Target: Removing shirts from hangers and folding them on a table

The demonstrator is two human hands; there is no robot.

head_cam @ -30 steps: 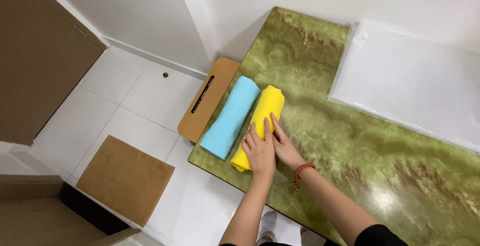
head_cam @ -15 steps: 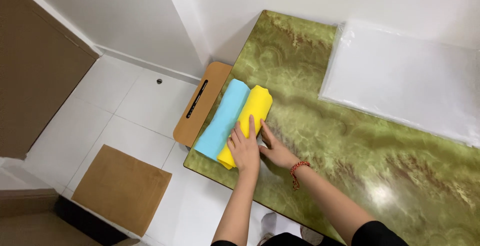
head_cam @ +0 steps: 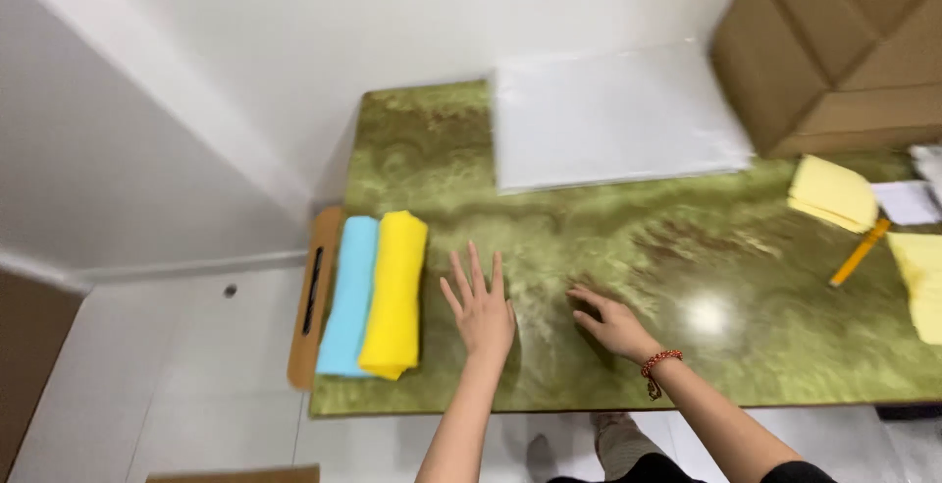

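Yellow cloth roll [head_cam: 394,294] left of hands [head_cam: 483,313]

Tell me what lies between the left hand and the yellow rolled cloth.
Nothing: in the head view only bare green marbled tabletop separates the left hand from the yellow rolled cloth.

I see motion blur over most of the view: the white sheet [head_cam: 618,115] has smeared edges, and the box [head_cam: 834,41] is soft and cut off by the top and right edges. The yellow cloth [head_cam: 917,282] at the far right is cut by the edge, as is the paper [head_cam: 908,201] near it. My right hand [head_cam: 610,321] is blurred, its fingertips indistinct. Both forearms leave the frame at the bottom. The wooden board [head_cam: 312,296] lies partly under the blue roll [head_cam: 348,296]. My feet below the table [head_cam: 589,228] are too blurred to make out.
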